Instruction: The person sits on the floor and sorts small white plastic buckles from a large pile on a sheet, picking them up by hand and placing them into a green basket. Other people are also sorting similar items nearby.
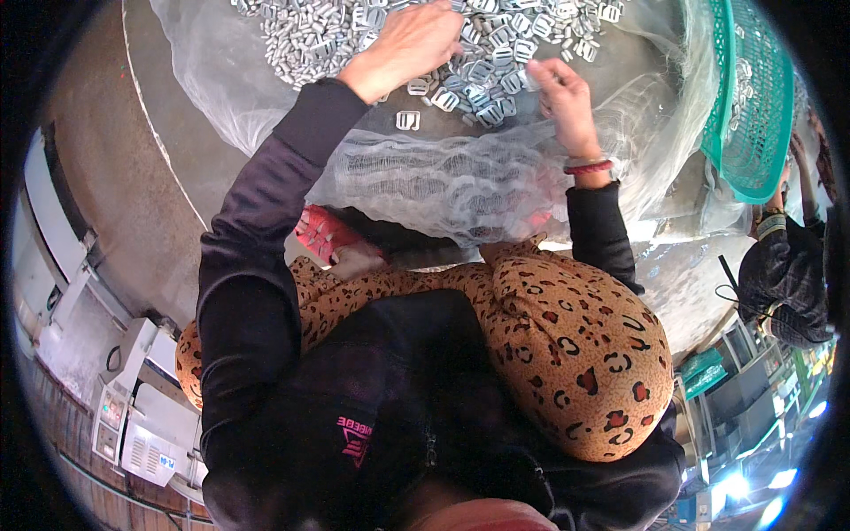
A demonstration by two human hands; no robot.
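Observation:
A pile of small grey metal buckles (502, 55) lies on white mesh netting, mixed with many short pellet-like pieces (305, 44). My left hand (414, 46) is over the pile with its fingers bent down among the pieces; whatever they pinch is hidden. Right of the pile, my right hand (567, 99) is raised a little, thumb and forefinger drawn together. A pale bit shows at those fingertips, too small to make out. One loose buckle (407, 119) lies apart on the near side, below my left wrist.
Bunched white netting (425, 173) lies between the pile and my knees. A green plastic basket (768, 106) stands at the right, with more metal pieces beside it. Another person's dark sleeve (779, 274) shows at the far right. A pale machine (133, 416) is at the lower left.

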